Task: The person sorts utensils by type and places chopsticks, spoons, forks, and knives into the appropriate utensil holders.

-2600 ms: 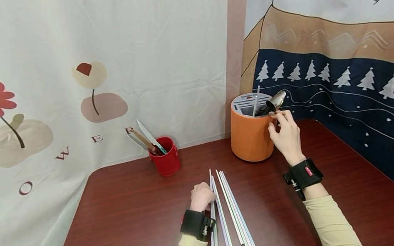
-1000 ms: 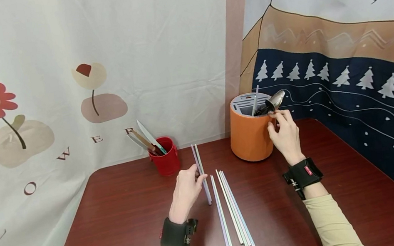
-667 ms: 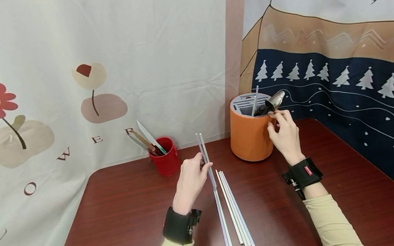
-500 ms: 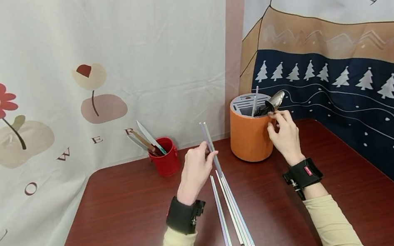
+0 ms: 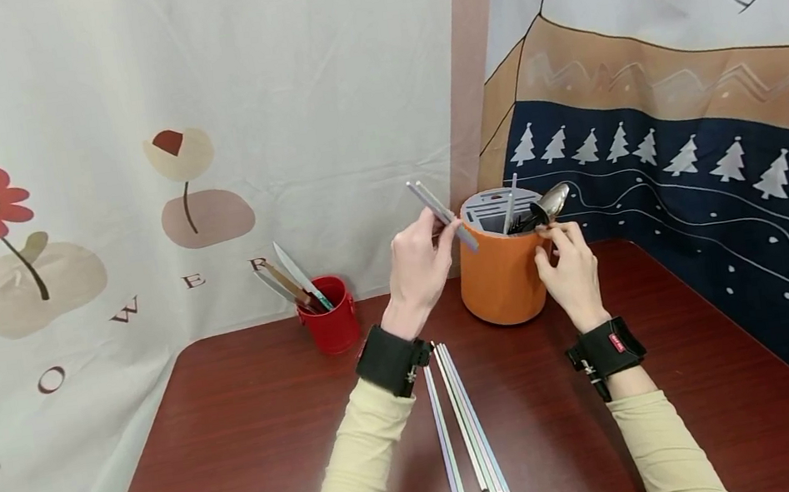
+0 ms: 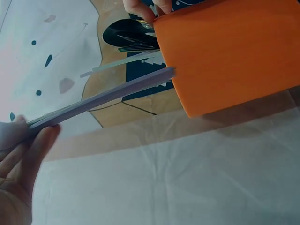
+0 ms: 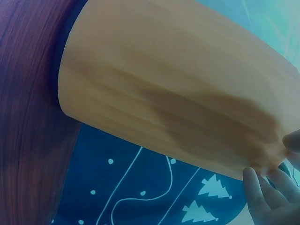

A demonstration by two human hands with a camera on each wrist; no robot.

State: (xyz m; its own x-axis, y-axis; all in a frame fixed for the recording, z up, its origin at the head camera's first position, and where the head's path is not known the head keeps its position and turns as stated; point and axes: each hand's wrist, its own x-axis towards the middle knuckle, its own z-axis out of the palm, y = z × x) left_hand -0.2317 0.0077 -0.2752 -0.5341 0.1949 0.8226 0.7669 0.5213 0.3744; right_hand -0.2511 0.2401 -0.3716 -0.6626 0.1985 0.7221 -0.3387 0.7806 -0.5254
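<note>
Pinching two chopsticks [image 5: 466,237], the left hand [image 5: 417,266] has neared the orange holder [image 5: 501,281].

Red cup [image 5: 335,332] holding what look like knives [image 5: 298,271]; flower-print curtain [image 5: 314,106] behind

The left hand [image 5: 416,266] is raised near the far edge of the table [image 5: 263,441], thumb and fingers pinched; the right hand [image 5: 574,275] is by the far right corner, fingers bent. Both forearms [image 5: 363,452] slant inward.

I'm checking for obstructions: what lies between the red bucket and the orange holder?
In the head view, the left hand, pinching thin sticks, shows between the red bucket and the orange holder, hiding part of the tabletop there.
</note>
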